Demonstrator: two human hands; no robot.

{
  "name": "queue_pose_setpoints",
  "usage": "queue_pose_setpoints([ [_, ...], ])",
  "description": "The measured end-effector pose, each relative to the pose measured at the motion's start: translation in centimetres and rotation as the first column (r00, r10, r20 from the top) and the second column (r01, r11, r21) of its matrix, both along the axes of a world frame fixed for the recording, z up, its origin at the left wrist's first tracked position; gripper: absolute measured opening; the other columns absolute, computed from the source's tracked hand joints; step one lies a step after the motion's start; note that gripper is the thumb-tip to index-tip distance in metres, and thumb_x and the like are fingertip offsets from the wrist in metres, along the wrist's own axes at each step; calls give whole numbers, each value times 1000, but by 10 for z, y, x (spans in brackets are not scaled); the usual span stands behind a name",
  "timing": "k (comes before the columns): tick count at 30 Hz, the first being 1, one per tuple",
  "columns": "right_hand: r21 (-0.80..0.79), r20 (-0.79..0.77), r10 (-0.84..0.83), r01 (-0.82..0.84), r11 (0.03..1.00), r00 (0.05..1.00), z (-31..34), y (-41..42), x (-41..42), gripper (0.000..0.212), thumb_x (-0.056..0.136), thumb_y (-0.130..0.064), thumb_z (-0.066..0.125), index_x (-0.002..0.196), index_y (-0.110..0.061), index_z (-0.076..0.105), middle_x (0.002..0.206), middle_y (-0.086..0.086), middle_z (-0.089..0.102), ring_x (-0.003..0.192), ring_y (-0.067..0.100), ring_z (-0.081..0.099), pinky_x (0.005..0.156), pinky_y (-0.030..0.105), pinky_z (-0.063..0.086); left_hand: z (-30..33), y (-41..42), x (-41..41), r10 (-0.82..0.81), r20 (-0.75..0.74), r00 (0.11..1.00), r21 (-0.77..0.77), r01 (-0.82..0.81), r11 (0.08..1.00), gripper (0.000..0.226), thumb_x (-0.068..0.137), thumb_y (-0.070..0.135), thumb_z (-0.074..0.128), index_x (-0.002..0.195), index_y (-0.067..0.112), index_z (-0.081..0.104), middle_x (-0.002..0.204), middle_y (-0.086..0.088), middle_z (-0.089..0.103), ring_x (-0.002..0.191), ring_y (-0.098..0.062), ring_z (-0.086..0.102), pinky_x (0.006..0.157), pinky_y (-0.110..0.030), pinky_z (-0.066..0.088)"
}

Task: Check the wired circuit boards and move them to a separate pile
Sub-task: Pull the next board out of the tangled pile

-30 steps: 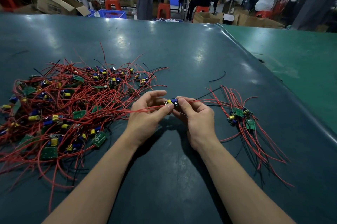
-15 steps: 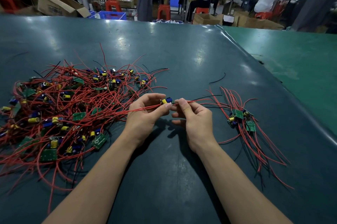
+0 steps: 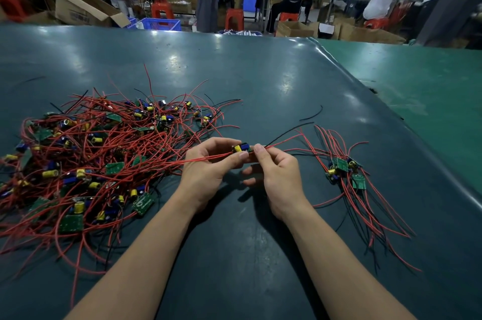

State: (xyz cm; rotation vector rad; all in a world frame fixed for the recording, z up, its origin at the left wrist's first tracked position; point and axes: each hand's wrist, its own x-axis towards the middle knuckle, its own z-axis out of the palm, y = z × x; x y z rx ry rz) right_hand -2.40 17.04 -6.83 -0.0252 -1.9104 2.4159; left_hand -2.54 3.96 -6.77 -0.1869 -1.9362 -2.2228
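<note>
Workshop floor behind, with people at long benches, red stools, a blue crate and open cardboard boxes. Before us we list a dark green worktop carrying the following.

Item one: large pile of small green circuit boards with yellow and blue capacitors, tangled in red and black wires, spread across the left half of the worktop and reaching its left edge.

Item two: small pile of a few like boards, lying toward the right edge, their wires trailing toward the near edge.

Item three: one circuit board held above the middle of the worktop, between the two piles. We note our left hand pinching it from the left, thumb and forefinger closed on it, its red wires running back over the hand toward the large pile. Our right hand pinches it from the right, thumb uppermost, other fingers curled beneath; a black and a red wire lead off toward the small pile.

Item four: a loose black wire lying alone beyond the small pile.
</note>
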Motion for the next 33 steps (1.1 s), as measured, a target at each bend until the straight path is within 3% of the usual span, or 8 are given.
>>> queue_pose_setpoints([
  [4,24,-6,-128,128,992,992,0,4,-2,24,99,-18,57,79,-11,69,59,-5,62,42,8,49,35,21,39,0,1,-1,16,38,999,58,-18,998,17,77,1,76,92,7,72,79,-1,74,70,-13,68,68,-21,56],
  [8,-107,28,-281,282,953,959,1,12,-6,27,99,-18,56,78,-10,71,56,-6,57,39,6,44,33,18,32,1,2,1,2,49,999,60,-5,998,15,76,2,77,90,8,73,77,-1,74,67,-13,67,66,-20,54],
  [12,-214,75,-311,320,923,948,-1,15,-8,27,98,-14,57,75,-10,71,53,-6,55,39,5,41,33,17,27,2,2,2,-13,52,999,47,11,999,15,76,2,77,89,9,73,76,0,73,65,-12,65,63,-20,53],
  [15,-138,23,-339,339,931,940,-2,13,-9,25,96,-12,58,76,-16,71,63,-7,64,47,8,51,36,19,35,4,1,2,-25,72,997,61,20,998,14,75,3,77,87,7,73,74,0,73,62,-11,63,59,-20,52],
  [19,-44,-50,-412,410,911,910,-1,16,-13,19,93,-8,63,95,-25,72,73,-9,70,59,5,64,43,18,45,5,0,2,-25,85,996,47,21,999,12,75,2,78,85,7,72,72,0,73,59,-9,62,56,-20,52],
  [23,-82,-30,-443,439,895,896,-2,16,-14,20,91,-4,64,91,-22,74,70,-8,70,58,7,65,44,19,48,5,1,1,-22,98,995,45,18,999,11,75,2,78,83,7,72,67,1,70,56,-9,59,54,-20,51],
  [27,-139,-7,-455,450,882,890,-2,20,-16,12,93,-4,61,95,-9,71,65,-7,70,56,4,62,44,19,48,5,-1,0,-45,111,993,46,40,998,12,75,2,78,83,9,73,66,1,70,57,-9,60,55,-20,51],
  [33,-113,-63,-465,456,883,883,-3,25,-16,20,95,-1,55,99,-20,58,64,2,69,49,11,58,41,23,46,4,-1,1,-56,101,993,25,54,998,14,74,3,79,85,9,73,69,0,71,60,-9,61,56,-19,51],
])
